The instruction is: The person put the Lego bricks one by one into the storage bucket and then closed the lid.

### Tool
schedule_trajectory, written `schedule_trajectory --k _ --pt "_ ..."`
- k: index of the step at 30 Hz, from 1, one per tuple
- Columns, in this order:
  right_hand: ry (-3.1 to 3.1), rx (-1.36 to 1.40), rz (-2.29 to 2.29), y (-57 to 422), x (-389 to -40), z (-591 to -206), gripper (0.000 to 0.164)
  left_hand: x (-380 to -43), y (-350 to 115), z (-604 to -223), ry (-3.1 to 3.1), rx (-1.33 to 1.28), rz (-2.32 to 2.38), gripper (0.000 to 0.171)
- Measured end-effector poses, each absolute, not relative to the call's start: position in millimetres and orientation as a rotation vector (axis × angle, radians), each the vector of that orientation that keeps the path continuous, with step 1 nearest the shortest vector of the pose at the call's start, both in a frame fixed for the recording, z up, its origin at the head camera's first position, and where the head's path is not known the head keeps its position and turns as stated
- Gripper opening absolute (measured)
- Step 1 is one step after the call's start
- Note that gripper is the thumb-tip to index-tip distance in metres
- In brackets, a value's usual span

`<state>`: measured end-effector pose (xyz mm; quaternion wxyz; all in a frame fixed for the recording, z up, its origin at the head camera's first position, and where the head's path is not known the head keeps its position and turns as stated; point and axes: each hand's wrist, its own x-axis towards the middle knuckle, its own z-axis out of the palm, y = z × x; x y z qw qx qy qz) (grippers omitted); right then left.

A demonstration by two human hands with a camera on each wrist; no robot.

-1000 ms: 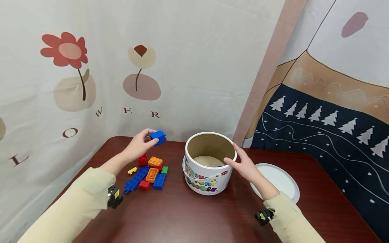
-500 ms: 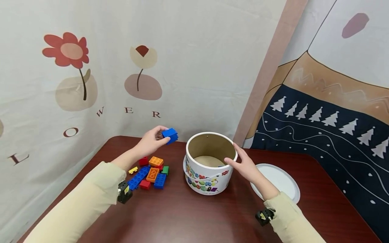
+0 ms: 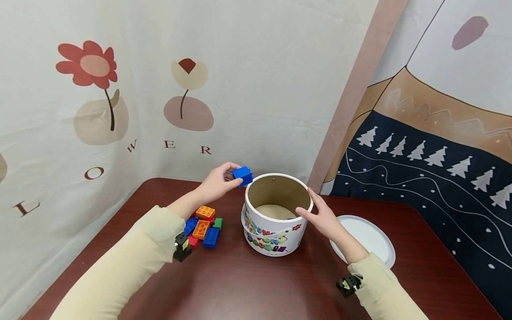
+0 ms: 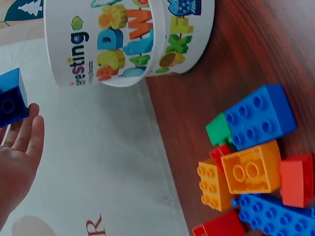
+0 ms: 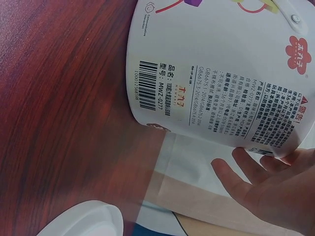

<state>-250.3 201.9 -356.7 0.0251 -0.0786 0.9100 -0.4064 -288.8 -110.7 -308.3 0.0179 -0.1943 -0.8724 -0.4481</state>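
A blue toy building brick (image 3: 242,176) is pinched between the thumb and fingers of my left hand (image 3: 218,183). Hand and brick are raised just left of the white bucket's rim; the brick also shows at the edge of the left wrist view. The round bucket (image 3: 262,242) stands upright with its top uncovered, and a bit of blue shows at its bottom. My right hand (image 3: 323,218) rests at the bucket's right rim, fingers fairly straight and spread. In the right wrist view its fingertips (image 5: 241,153) lie along the outside of the printed wall.
Left of the bucket lies a pile of building bricks, among them an orange brick (image 3: 201,230), a blue brick (image 3: 210,238) and a green brick (image 3: 218,223). The white lid (image 3: 366,238) lies on the dark red table (image 3: 248,289) at right. Printed cloth hangs behind.
My left hand has carried the blue brick rightward from above the pile to the bucket's left rim. My right hand and the bucket have stayed in place.
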Motion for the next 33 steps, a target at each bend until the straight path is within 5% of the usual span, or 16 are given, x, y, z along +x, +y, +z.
schedule_trajectory --k 20,33 --pt "2.791 -0.220 -1.262 201 -251 -357 0.082 -297 -51 -310 -2.734 -0.775 -1.390 0.039" --pt "2.807 -0.232 -1.267 201 -252 -357 0.081 -303 -63 -302 -2.656 -0.690 -1.414 0.046"
